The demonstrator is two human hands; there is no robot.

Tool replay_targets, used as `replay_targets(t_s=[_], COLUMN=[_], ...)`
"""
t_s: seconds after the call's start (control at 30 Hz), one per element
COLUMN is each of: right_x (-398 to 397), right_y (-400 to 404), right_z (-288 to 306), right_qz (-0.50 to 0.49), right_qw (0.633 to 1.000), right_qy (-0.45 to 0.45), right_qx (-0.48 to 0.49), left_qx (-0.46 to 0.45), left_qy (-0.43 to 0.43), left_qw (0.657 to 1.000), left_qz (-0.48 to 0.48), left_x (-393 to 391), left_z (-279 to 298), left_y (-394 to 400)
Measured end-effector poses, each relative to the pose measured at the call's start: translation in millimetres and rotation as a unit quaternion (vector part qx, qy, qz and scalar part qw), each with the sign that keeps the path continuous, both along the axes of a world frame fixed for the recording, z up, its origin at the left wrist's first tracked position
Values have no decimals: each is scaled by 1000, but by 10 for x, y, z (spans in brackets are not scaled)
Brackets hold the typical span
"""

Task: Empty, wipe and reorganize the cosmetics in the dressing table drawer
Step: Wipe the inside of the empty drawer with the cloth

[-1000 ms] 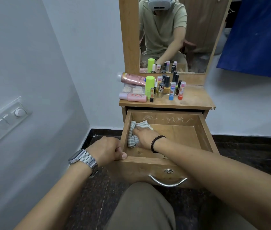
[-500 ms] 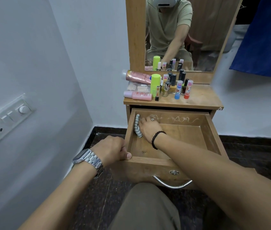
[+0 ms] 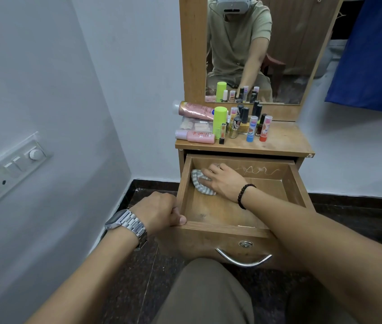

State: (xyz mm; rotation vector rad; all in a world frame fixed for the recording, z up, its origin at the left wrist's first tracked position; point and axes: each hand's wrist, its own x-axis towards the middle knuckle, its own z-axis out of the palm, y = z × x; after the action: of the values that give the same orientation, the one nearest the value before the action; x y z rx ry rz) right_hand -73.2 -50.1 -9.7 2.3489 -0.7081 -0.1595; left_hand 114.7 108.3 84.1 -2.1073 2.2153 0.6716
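Lying under the right hand's (image 3: 224,181) grip, cloth (image 3: 198,183).

Since a second ago we have slid our right hand (image 3: 223,181) and the striped cloth (image 3: 201,183) from the near-left part of the drawer (image 3: 243,229) floor up into its back-left corner (against the left wall), where more of the cloth shows again beneath our fingers.

Left hand (image 3: 159,211) curled tight; right hand (image 3: 226,181) flat, arm outstretched.
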Motion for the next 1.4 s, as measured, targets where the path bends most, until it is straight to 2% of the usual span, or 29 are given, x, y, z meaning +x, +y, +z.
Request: replay_targets(t_s=[0.1,0.23,0.3,0.4,0.5,0.6,0.7,0.8,0.87,0.93,1.1,1.17,1.3,1.4], right_x=[-4,69,56,-85,-193,-310,-465,-606,-780,-897,-1041,-1098,-1147,-1052], right_y=[-44,-63,-106,-228,-256,-286,-278,-203,-217,-178,-42,-13,132,195], right_z=[23,150,124,58,109,56,122,239,232,276,396,426,518,618], right_qz=[50,106,116,79,11,-19,-28,-85,-50,-87,-181,-226,-294,-291], right_qw=[998,993,990,986,987,976,985,974,979,973,954,947,925,931], right_qy=[24,10,49,132,139,190,166,206,197,208,214,184,189,161], right_qx=[-20,-58,-66,-67,-76,-110,-37,30,-5,50,109,138,150,148], left_qx=[3,4,5,1,-6,-10,-13,-11,-12,-12,-22,-26,-35,-39], left_qy=[-1,-1,-2,-5,-4,0,5,-2,-5,-3,-6,-5,-8,-9], left_qw=[1000,1000,1000,1000,1000,1000,1000,1000,1000,1000,999,999,999,998], left_qz=[1,0,-3,-10,-16,-19,-19,-22,-25,-25,-26,-29,-36,-40], left_x=[6,-1,-3,-9,2,17,29,26,18,15,17,17,33,43], left_z=[-5,-4,-5,-11,-26,-40,-41,-29,-26,-25,-41,-46,-55,-67], left_y=[-5,-18,-27,-34,-38,-44,-39,-37,-33,-26,-31,-24,-23,-32])
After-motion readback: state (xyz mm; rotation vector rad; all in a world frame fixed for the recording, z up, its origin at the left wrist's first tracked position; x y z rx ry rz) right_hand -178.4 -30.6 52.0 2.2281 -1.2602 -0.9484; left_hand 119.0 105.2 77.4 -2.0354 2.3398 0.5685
